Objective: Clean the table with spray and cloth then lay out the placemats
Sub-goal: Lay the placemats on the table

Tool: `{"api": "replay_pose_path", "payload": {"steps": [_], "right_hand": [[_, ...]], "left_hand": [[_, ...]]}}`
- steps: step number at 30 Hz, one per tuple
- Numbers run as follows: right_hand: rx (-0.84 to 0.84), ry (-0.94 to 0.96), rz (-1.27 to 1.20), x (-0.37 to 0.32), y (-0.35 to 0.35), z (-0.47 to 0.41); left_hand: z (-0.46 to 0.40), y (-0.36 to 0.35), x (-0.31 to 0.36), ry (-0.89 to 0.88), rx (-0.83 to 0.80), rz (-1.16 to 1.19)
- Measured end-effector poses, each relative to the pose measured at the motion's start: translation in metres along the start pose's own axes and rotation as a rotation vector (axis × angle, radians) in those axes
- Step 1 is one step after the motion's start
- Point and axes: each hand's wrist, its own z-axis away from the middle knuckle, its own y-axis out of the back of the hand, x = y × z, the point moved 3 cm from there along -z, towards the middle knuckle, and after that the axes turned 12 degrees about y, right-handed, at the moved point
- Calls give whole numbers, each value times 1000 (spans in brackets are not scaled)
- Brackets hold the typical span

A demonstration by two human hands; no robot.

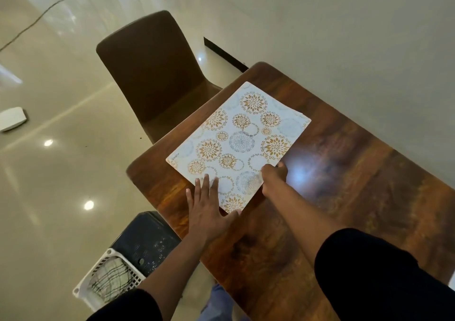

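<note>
Bare wood of the table [357, 173] from the 3 o'clock edge of the placemat [236, 145] out to the wall [344, 37]; room there for a hand. Bare strip too between the mat and the table's 9 o'clock rim. Left hand [206, 210] flat across the mat's 6 o'clock corner, right hand [273, 175] at its 4 o'clock edge, both forearms closing the near approach. Chair [152, 74] at 11 o'clock, tucked under the rim. Dark chair [145, 237] and white basket [105, 278] at 7 o'clock, below the table edge. Open floor [49, 185] at 9 o'clock.
</note>
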Motion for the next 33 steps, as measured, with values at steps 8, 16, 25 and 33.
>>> {"api": "replay_pose_path", "payload": {"steps": [8,16,25,33], "right_hand": [[-162,-31,131,15,-11,-2],[-239,364,762,-2,14,-13],[-406,680,1280,-28,32,-56],[-551,670,1309,-41,22,-85]], "left_hand": [[-26,-5,-6,48,-129,-142],[-33,-12,-21,39,-138,-132],[-32,-10,-42,93,-72,-39],[-34,-8,-50,117,-65,6]]}}
